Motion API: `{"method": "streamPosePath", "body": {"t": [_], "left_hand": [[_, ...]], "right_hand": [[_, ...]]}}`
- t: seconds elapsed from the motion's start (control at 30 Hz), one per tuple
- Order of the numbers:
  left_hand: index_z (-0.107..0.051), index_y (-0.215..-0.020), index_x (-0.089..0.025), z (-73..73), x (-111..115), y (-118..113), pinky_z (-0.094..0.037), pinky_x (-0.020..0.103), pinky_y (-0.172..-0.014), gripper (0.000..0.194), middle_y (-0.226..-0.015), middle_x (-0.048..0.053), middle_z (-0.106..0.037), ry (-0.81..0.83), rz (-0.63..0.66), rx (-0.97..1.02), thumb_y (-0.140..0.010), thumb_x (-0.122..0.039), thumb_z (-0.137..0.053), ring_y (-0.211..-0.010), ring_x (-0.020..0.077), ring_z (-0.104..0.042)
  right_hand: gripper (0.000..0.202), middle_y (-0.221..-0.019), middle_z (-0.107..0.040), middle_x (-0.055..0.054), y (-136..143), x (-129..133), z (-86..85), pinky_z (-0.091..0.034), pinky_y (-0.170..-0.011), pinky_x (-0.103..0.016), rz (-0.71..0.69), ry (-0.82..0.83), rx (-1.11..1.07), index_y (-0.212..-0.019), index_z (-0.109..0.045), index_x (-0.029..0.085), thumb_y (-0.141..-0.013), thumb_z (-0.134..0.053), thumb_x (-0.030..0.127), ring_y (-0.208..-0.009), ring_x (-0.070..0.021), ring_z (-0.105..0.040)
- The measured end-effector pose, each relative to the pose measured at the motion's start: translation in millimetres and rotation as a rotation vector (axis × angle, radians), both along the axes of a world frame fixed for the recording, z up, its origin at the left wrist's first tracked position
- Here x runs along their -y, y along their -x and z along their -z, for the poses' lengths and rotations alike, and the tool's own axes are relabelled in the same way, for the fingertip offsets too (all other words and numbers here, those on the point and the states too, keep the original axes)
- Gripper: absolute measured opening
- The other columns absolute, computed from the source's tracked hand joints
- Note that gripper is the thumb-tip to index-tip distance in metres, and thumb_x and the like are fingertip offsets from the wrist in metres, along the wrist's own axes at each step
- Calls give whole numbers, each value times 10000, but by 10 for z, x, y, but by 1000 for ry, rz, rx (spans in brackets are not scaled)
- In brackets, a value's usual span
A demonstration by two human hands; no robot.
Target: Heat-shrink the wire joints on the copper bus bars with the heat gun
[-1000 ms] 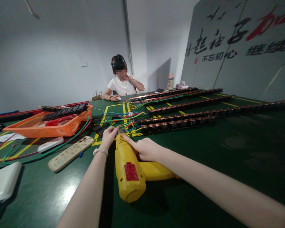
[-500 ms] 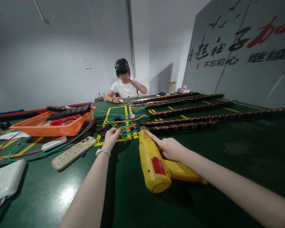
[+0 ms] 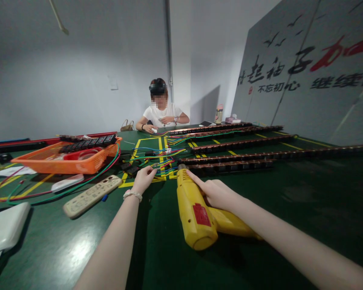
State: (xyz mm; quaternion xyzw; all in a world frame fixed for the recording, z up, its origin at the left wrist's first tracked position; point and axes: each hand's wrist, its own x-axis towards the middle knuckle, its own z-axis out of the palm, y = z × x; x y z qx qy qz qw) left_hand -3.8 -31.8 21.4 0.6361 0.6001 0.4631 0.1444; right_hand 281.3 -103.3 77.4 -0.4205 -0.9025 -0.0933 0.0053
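My right hand (image 3: 217, 192) is wrapped round the handle of a yellow heat gun (image 3: 196, 219) with a red label. Its metal nozzle points away from me, towards the wire ends. My left hand (image 3: 143, 179) is closed in a pinch on thin coloured wires (image 3: 161, 167), left of the nozzle. Exactly which wires are between the fingertips is hard to make out. These wires run to long dark strips with copper-coloured edges (image 3: 230, 159), which lie across the green table (image 3: 278, 225).
At left stand an orange basket (image 3: 78, 166) holding black parts, a beige power strip (image 3: 92, 196) and a white device (image 3: 9, 227). Loose red and green wires (image 3: 60, 195) curve around them. Across the table sits a co-worker (image 3: 161, 114); a bottle (image 3: 219, 114) stands at the far edge.
The co-worker's raised hand has come down from near the neck to the chest. My left hand has shifted slightly to the right, still pinching; the heat gun stays almost in place.
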Motion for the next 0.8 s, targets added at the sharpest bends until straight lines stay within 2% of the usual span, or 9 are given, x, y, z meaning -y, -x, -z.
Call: {"method": "streamPosePath", "body": {"t": [0.13, 0.37, 0.47, 0.53, 0.63, 0.67, 0.73, 0.77, 0.8], "left_hand": [[-536, -540, -185, -12, 3, -12, -256, 221, -512, 294, -487, -40, -470, -18, 2, -61, -701, -430, -510, -512, 117, -411], [-593, -602, -192, 5, 13, -22, -300, 227, -542, 216, -552, -20, -538, -40, 2, -23, -676, -388, -539, -554, 135, -455], [-618, -616, -185, -113, -38, -26, -332, 238, -559, 202, -579, -4, -571, -35, -16, -29, -670, -366, -545, -586, 146, -490], [-622, -616, -177, -356, -43, -65, -361, 243, -573, 205, -572, 2, -573, -51, -23, 4, -669, -361, -548, -606, 151, -509], [-621, -662, -166, -965, 195, -246, -422, 248, -643, 235, -647, 13, -605, -114, 167, 136, -677, -392, -560, -673, 148, -552], [-625, -690, -166, -1193, 367, -332, -436, 254, -666, 251, -684, 15, -611, -147, 260, 159, -685, -408, -562, -697, 146, -564], [-634, -762, -182, -1601, 813, -490, -452, 276, -730, 296, -792, 6, -617, -322, 391, 231, -736, -447, -504, -801, 151, -592], [-638, -813, -202, -1754, 1048, -540, -454, 302, -764, 347, -866, -5, -611, -421, 425, 251, -778, -470, -421, -903, 172, -594], [-630, -923, -244, -1864, 1258, -559, -450, 342, -792, 430, -969, -27, -591, -482, 356, 259, -830, -491, -290, -1018, 203, -567]], "right_hand": [[894, -745, -643, -55, 0, 0, 12, -316, -532, -274, 1, -2, -15, -1437, 76, 179, -715, -446, 105, -634, -222, -601], [882, -735, -639, -47, -6, 9, 15, -317, -541, -274, 15, -5, -24, -1440, 63, 194, -733, -458, 117, -638, -219, -599], [894, -750, -649, -63, -1, 12, 8, -321, -537, -273, -3, 3, -26, -1440, 59, 173, -717, -463, 107, -647, -227, -603], [904, -757, -653, -67, 5, 16, -2, -319, -528, -268, -15, 14, -27, -1440, 51, 169, -703, -468, 100, -646, -227, -607], [905, -748, -652, -58, 13, 30, -27, -315, -512, -260, -21, 28, -22, -1444, 21, 184, -696, -483, 116, -626, -223, -604], [900, -741, -651, -52, 13, 38, -36, -318, -509, -257, -24, 43, -26, -1445, 13, 187, -699, -487, 129, -614, -218, -601], [887, -740, -650, -47, 12, 56, -54, -329, -512, -250, -33, 69, -49, -1446, 2, 181, -704, -483, 136, -605, -205, -595], [885, -746, -650, -48, 10, 65, -59, -336, -519, -248, -36, 72, -58, -1446, -3, 176, -702, -479, 128, -608, -200, -595], [885, -755, -652, -51, 8, 72, -61, -342, -528, -247, -38, 66, -61, -1446, -8, 172, -697, -475, 115, -617, -198, -596]]}}
